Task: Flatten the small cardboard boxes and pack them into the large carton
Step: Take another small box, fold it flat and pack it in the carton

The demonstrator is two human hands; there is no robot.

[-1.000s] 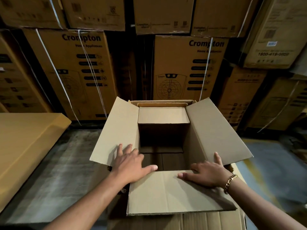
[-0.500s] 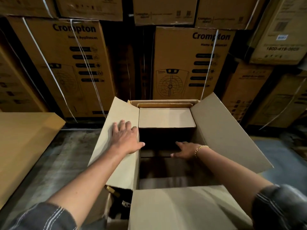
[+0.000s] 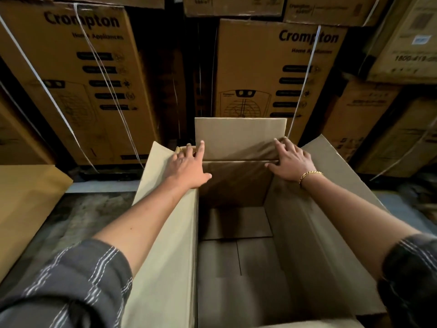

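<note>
While the large carton (image 3: 314,233) at frame centre is showing no flattened boxes inside, the left hand (image 3: 186,165) and right hand (image 3: 292,162), fingers spread flat and gripping nothing, are pressing its far flap (image 3: 238,136), so packing is judged barely begun.

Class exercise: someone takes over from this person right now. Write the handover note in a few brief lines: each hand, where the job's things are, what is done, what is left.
Left hand: open, flat on the far left corner of the large carton.
Right hand: open, fingers on the base of the far flap, which stands upright.
Carton: all visible flaps open, side flaps splayed outward; only its bare floor shows inside.
Done: carton opened.
Left: no small boxes in view; find, flatten and pack them.
</note>
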